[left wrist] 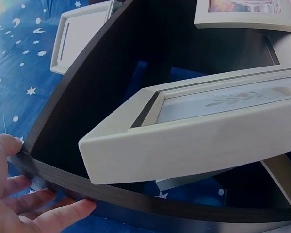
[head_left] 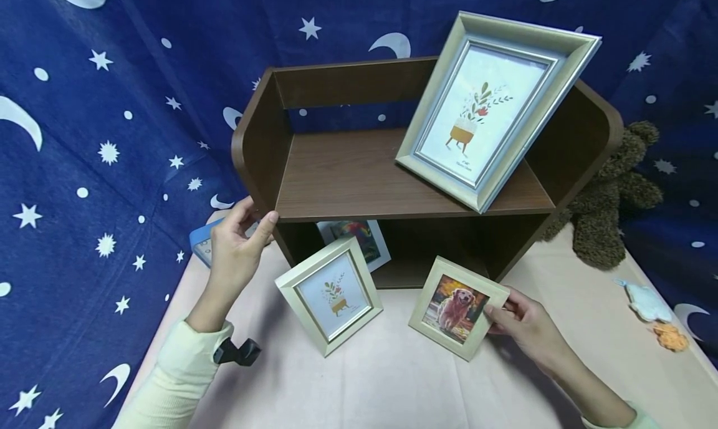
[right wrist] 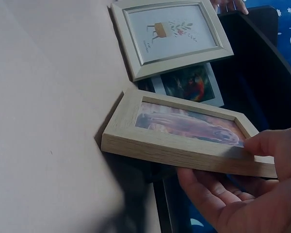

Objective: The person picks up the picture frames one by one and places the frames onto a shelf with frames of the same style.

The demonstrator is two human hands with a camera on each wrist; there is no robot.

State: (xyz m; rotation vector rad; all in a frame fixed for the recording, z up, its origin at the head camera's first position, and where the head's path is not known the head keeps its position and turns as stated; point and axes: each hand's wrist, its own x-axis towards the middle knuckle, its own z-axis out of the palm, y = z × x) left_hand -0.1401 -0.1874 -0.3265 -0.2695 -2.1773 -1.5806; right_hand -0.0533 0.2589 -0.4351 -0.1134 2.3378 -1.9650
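Observation:
My right hand (head_left: 530, 326) pinches a small light-wood picture frame (head_left: 457, 308) with a dog photo by its right edge, thumb on the front and fingers behind. The frame is tilted in front of the lower opening of a dark brown two-tier shelf (head_left: 336, 173). My left hand (head_left: 238, 242) grips the shelf's left side panel at its front edge, near the middle board. A cream frame (head_left: 367, 279) with a plant drawing leans at the lower opening's left. Behind it, partly hidden, is a white-edged frame with a parrot picture (right wrist: 189, 85).
A large silvery frame (head_left: 488, 105) with a plant drawing leans on the upper tier at right. A brown teddy bear (head_left: 600, 217) sits right of the shelf, a pale blue piece (head_left: 647, 302) and an orange piece (head_left: 670, 337) nearby. A blue-edged object (head_left: 202, 245) lies behind my left hand.

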